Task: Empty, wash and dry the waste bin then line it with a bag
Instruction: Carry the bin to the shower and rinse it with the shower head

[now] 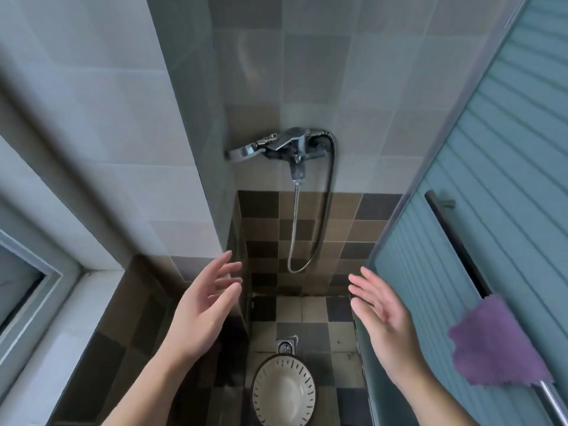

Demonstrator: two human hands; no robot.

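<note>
Standing on the tiled shower floor (310, 312), directly below the wall-mounted shower mixer (289, 146), the waste bin (284, 392) is sitting upright with its pale, slotted interior facing the camera. Left hand (199, 305): hovering above and left of the bin, fingers spread, holding nothing. Right hand (381, 318): hovering above and right of the bin, fingers spread, palm inward. Purple cloth (495, 342): hanging on the door rail (455, 238), right of the bin. Floor drain (286, 345): lying just behind the bin.

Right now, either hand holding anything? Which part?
Nothing held. Left hand and right hand are both open and raised, palms facing, above the waste bin standing on the shower floor.
</note>
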